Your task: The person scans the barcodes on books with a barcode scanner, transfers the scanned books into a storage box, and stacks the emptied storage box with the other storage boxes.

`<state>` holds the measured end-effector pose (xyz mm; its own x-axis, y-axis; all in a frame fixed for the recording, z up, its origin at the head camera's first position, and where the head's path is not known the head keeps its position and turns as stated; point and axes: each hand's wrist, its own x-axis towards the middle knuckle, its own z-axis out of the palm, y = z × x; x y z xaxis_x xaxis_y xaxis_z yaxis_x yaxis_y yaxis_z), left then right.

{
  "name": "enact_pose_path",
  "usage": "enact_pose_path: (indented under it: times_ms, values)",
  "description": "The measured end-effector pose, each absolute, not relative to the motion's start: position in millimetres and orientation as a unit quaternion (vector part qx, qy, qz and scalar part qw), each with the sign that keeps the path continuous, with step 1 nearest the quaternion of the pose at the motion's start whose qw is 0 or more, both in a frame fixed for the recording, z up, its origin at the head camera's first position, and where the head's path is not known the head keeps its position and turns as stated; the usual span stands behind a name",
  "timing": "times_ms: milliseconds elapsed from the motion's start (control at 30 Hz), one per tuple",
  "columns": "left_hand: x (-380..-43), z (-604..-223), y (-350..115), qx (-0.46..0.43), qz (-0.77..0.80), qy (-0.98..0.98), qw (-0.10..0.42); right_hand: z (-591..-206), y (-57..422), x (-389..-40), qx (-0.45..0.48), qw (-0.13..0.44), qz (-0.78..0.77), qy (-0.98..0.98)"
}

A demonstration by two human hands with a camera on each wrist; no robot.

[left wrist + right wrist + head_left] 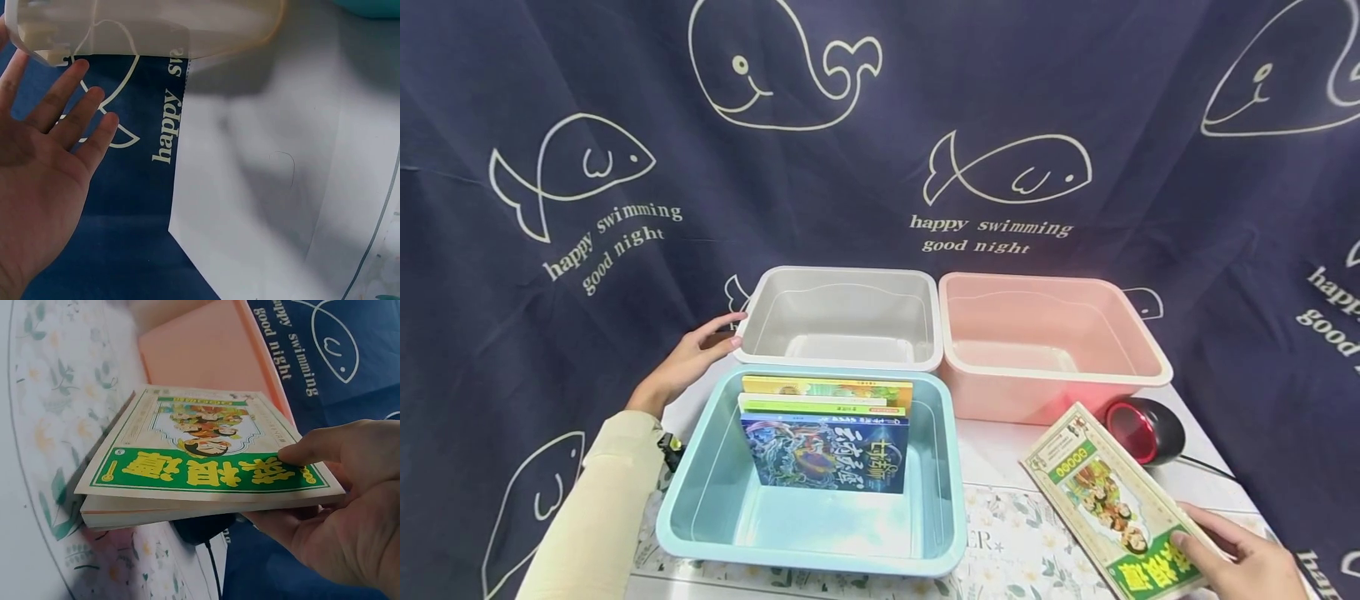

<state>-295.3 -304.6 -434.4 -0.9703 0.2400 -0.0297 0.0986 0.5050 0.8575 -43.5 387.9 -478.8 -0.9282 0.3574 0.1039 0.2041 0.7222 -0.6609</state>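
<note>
My right hand [1247, 554] grips a cream and green book [1105, 508] by its lower right edge. In the right wrist view the thumb lies on the cover of this book [200, 444], with fingers underneath. My left hand [692, 358] is at the left rim of the grey bin [838, 364], fingers extended and spread in the left wrist view; whether they touch the rim is hard to tell. In front, a light blue bin [820, 562] holds several upright books, the nearest a dark blue one [827, 454].
A pink bin [1052, 375] stands right of the grey one. Beside it lies a black and red round device [1146, 429] with a cable. A floral cloth [1007, 542] covers the front of the table. Behind hangs a navy curtain [820, 192] with whale and fish drawings.
</note>
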Motion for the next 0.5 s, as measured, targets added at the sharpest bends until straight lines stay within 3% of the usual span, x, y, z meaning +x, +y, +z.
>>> enact_pose_path:
  times_ms: [233, 500]
  values:
    - [-294.9, -434.5, -305.5, 0.098, 0.490, 0.863, 0.071, -479.0, 389.0, -43.2, -0.121, 0.143, 0.341, -0.921]
    - [-293.7, -432.4, -304.0, 0.096, 0.489, 0.864, 0.069, -426.4, 372.6, -52.3, -0.096, 0.162, 0.322, -0.928]
